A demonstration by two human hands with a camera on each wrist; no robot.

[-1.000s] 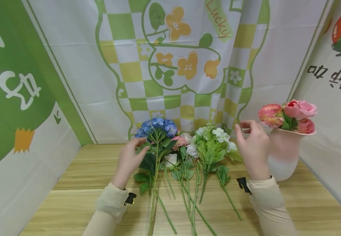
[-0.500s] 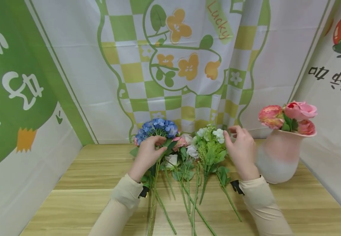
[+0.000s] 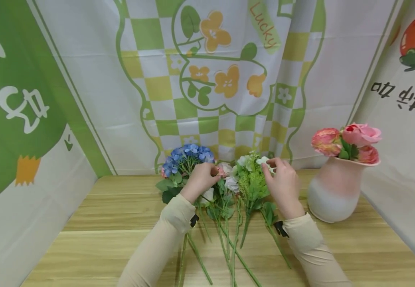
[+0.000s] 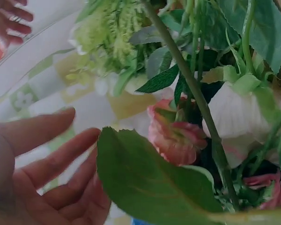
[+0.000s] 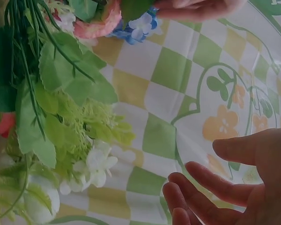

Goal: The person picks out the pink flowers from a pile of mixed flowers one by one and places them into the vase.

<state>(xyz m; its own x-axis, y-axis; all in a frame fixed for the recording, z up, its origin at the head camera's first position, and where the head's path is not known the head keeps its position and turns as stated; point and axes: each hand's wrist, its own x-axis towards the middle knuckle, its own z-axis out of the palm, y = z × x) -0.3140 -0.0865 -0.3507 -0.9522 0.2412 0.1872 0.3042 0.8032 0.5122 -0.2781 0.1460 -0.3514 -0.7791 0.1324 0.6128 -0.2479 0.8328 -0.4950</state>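
Observation:
Several artificial flowers lie side by side on the wooden table (image 3: 96, 215): a blue hydrangea (image 3: 187, 156), pink and white roses (image 3: 225, 179) and a green-white spray (image 3: 254, 175). My left hand (image 3: 210, 171) hovers over the roses just right of the hydrangea. In the left wrist view its fingers (image 4: 47, 150) are straight and apart from a pink bud (image 4: 175, 138). My right hand (image 3: 270, 165) reaches the top of the spray. The right wrist view shows its fingers (image 5: 210, 187) loosely curved, holding nothing, beside the spray's white blossoms (image 5: 96, 164).
A pink-white vase (image 3: 331, 195) with three pink roses (image 3: 347, 139) stands at the right of the table. Printed cloth backdrops (image 3: 229, 79) close in the back and both sides. Long green stems (image 3: 229, 247) run toward the near edge.
Both hands have moved inward. The left went from the hydrangea's stem rightward to the roses. The right came left from beside the vase to the green-white spray.

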